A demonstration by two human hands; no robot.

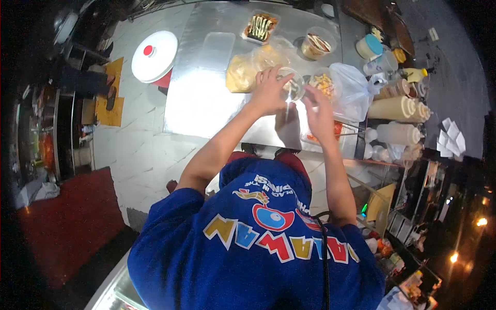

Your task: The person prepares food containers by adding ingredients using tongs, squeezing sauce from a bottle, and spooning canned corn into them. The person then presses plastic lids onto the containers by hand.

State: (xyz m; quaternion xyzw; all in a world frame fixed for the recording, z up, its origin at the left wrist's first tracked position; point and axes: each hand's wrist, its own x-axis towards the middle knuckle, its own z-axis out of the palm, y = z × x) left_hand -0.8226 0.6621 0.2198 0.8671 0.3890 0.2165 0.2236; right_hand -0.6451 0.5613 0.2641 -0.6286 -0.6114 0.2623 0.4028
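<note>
Fingers of the left hand (268,93) curve, half spread, over the left edge of a clear round tub (296,90) and seem to have hold of it; the right hand (319,110) is loosely bent at the tub's right side, and whether it grips or merely touches I cannot tell. The tub is over a steel table (196,108), resting or lifted being unclear. Handling it well calls for light, even pressure from both sides, with its mouth kept level. Across the surface and room, a dark red surface (77,222) lies well left of the tub, on its near side; a white-lidded bucket (154,58) stands left of it on a tiled floor (142,150); a bag of yellow stuff (241,74) is just left, a tray of drizzled food (260,27) beyond, a container of yellow pieces (322,85) just right, and squeeze bottles (392,108) farther right.
</note>
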